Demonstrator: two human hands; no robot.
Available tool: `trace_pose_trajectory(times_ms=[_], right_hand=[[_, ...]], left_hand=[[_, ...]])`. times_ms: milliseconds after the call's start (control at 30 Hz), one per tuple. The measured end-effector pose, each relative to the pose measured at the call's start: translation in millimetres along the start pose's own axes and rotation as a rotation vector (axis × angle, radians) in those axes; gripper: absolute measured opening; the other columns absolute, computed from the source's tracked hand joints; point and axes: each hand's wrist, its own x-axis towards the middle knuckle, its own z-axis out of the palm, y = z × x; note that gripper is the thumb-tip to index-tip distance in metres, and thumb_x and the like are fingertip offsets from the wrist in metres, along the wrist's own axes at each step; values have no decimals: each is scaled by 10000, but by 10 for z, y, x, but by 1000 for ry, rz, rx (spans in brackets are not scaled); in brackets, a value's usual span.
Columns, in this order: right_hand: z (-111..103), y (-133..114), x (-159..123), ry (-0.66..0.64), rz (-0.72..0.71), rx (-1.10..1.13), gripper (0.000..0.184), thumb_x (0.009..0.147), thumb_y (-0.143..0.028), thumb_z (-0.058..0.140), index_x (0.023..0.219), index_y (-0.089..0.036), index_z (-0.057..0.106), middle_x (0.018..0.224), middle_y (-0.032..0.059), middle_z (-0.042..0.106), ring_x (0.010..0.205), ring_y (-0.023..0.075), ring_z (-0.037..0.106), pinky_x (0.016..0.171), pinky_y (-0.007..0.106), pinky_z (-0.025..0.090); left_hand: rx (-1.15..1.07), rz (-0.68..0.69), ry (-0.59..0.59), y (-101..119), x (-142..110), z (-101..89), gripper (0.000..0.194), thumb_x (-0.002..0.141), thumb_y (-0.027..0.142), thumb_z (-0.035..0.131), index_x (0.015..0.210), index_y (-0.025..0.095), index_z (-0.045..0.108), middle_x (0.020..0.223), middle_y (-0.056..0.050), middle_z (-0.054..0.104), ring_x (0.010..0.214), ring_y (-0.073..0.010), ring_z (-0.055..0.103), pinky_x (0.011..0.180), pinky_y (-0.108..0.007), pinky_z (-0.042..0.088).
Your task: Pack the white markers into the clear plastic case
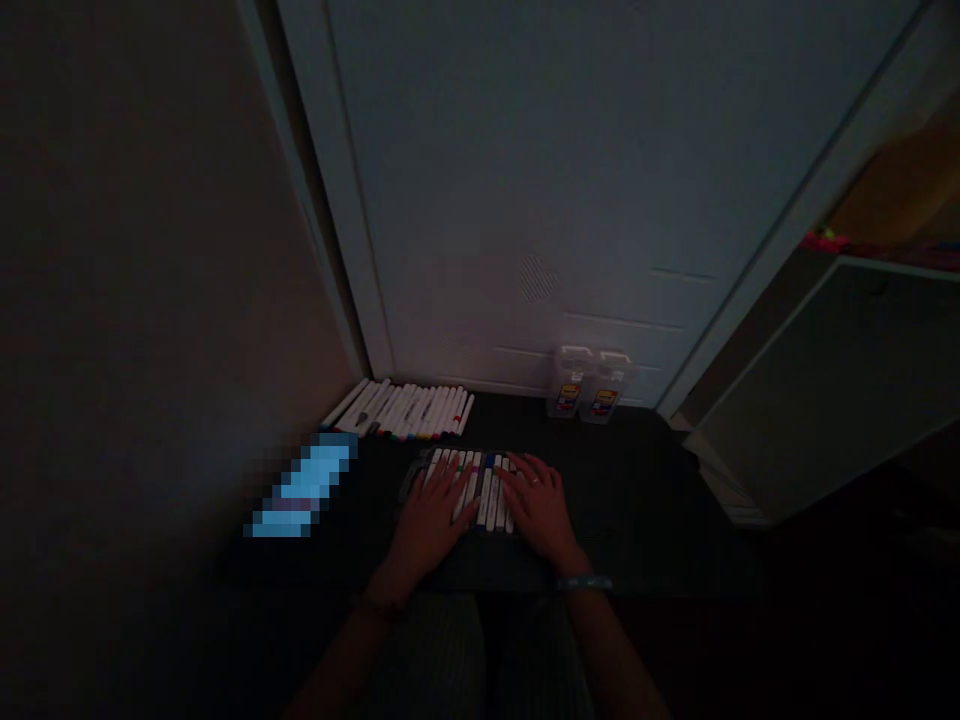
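Observation:
White markers [491, 500] lie side by side in a row on the dark table, some with coloured bands showing; a clear edge at their left looks like part of a plastic case [410, 478]. My left hand [435, 510] rests palm down over the left part of this row, fingers spread. Over the right part lies my right hand [536, 500], its fingers also stretched out and touching the markers. Parts of the row are hidden beneath both hands. Behind them, a second group of white markers [420, 410] with coloured ends lies at the back left.
Two clear plastic cases [566, 385] with bright labels stand upright at the back, against a white door [487, 200]. A pixelated bright screen [304, 485] lies on the left of the dark table [637, 500]. A wall rises at the left; a pale panel [840, 390] stands at right.

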Motion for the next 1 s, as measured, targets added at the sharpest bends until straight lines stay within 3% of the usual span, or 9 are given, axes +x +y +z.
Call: trace_pose_trajectory(times_ms=[100,200,433,733,867,1000], right_hand=[[-35,-63,-10,-68,-92,-17,362,931,-309,423,1282,-380,478,1386,-71,435,1339,213,252,1060,447,194],[-45,-79,-9,-110,-119,7,348,941,-293,410,1260,-402,495,1334,-85,493,1330,198,287,1060,446,207],[-42,-68,-4,-141,-97,26,310,943,-303,413,1201,-407,550,1287,-84,539,1280,190,377,1012,418,289],[-27,-61,-7,-144,-68,75,298,937,-325,432,1197,-410,551,1295,-94,528,1265,188,388,1015,412,272],[-19,-47,-3,-140,-26,139,254,925,-360,457,1122,-389,613,1176,-64,624,1246,192,420,1010,419,277],[-1,1,-13,-140,-5,291,268,932,-369,436,924,-349,703,976,-49,710,1103,161,559,1009,391,293]], left_hand=[[8,8,-5,3,8,-2,518,886,448,428,1375,285,373,1471,-48,316,1369,-283,220,1077,-530,222],[10,17,-7,-2,-1,-18,517,890,444,423,1376,276,371,1469,-49,320,1371,-277,219,1080,-518,227],[-9,58,-16,23,-40,-11,518,917,411,371,1385,187,364,1457,-89,337,1360,-238,259,1091,-437,255],[-38,104,-41,3,-71,-64,699,834,580,443,1397,179,337,1459,-101,333,1360,-268,250,1087,-443,251],[1,87,-46,49,-89,-65,661,852,559,428,1400,203,332,1453,-90,348,1358,-269,255,1082,-455,252],[29,64,-49,99,-112,-58,648,859,556,418,1400,211,330,1454,-89,345,1355,-277,259,1081,-468,250]])
